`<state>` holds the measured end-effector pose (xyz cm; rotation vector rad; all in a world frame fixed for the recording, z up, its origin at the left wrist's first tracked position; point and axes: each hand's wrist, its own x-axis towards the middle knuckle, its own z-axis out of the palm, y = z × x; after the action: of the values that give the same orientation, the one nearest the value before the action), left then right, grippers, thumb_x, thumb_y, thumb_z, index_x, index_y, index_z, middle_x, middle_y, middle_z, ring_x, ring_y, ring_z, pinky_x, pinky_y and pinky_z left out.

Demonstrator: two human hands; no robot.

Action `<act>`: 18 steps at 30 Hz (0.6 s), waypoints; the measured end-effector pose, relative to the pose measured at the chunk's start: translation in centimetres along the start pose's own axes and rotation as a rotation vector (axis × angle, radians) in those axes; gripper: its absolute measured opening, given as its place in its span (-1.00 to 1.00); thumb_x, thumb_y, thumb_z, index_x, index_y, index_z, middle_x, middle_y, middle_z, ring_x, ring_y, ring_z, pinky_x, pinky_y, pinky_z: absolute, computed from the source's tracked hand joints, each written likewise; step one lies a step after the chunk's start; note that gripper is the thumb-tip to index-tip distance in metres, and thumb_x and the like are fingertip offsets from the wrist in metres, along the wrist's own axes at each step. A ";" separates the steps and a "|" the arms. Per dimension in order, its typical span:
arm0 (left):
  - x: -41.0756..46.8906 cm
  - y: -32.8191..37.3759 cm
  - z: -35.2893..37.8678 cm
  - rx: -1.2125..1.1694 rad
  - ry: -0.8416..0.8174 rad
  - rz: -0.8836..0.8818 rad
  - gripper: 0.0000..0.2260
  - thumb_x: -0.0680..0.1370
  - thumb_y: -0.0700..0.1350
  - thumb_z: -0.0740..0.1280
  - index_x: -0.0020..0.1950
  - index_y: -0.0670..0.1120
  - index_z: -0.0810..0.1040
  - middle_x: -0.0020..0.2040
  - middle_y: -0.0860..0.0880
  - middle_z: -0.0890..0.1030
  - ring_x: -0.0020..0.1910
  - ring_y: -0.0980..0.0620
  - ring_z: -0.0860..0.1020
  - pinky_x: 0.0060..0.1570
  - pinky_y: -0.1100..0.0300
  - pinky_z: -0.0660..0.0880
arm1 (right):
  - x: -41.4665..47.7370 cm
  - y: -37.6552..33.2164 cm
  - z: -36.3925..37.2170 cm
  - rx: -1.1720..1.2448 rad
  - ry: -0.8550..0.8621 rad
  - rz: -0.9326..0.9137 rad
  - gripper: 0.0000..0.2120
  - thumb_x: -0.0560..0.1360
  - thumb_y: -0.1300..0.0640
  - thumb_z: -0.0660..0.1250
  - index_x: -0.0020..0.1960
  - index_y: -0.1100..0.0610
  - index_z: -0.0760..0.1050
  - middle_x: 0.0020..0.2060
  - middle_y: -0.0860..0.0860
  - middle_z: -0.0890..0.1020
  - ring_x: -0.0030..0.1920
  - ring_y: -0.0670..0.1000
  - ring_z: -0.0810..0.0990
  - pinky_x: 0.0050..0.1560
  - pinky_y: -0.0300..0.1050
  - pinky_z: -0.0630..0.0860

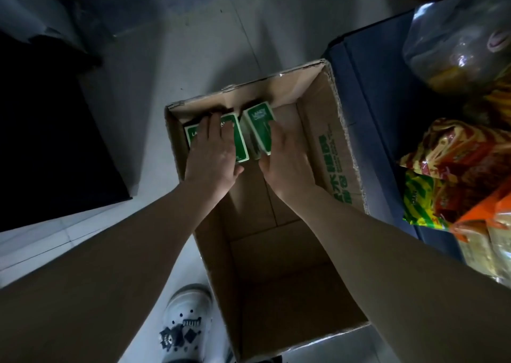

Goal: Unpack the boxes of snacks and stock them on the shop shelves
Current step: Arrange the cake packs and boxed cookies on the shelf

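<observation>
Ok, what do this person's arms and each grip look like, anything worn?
Both forearms are bare to the frame edge, no sleeve in view. The left grip and right grip are ungloved hands; no ring, watch or bracelet shows in the dim light.

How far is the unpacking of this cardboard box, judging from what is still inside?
Done: most of the cardboard box shows its bare bottom. In hand: the left hand rests flat on one green pack, and the right hand grips the tilted green pack beside it. Left: lifting out these packs at the far end and shelving them.
</observation>
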<state>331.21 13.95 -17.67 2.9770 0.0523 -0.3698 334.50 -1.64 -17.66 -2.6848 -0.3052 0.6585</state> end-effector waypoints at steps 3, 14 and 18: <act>0.4 0.0 -0.3 0.021 -0.007 -0.008 -0.22 0.34 0.09 0.55 0.39 -0.18 0.26 0.38 -0.22 0.36 0.41 -0.23 0.31 0.41 -0.12 0.30 | -2.0 1.8 -0.4 0.079 0.090 0.170 -0.40 0.62 0.03 0.23 0.55 0.13 0.03 0.28 0.25 0.40 0.11 0.18 0.54 -0.06 -0.02 0.54; -2.9 2.6 -3.7 -0.244 -0.129 -0.059 -0.13 0.30 0.10 0.57 0.49 0.07 0.19 0.33 -0.19 0.30 0.27 -0.14 0.39 0.22 -0.04 0.51 | -7.0 4.2 -1.5 0.279 0.060 0.345 -0.30 0.59 0.08 0.32 0.59 0.06 0.02 0.36 0.14 0.42 0.27 0.17 0.52 0.20 0.12 0.56; -5.3 3.3 -7.0 -0.290 -0.145 -0.093 -0.38 0.40 0.21 0.42 0.41 0.08 0.35 0.45 -0.17 0.24 0.34 -0.21 0.36 0.26 -0.13 0.46 | -10.8 2.7 -5.4 0.336 0.115 0.381 -0.38 0.62 0.07 0.27 0.58 0.09 0.06 0.41 0.11 0.31 0.31 0.17 0.47 0.26 0.20 0.52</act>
<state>327.94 11.62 -9.16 2.6609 0.2108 -0.5385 328.04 -8.76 -9.89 -2.4548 0.3290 0.5932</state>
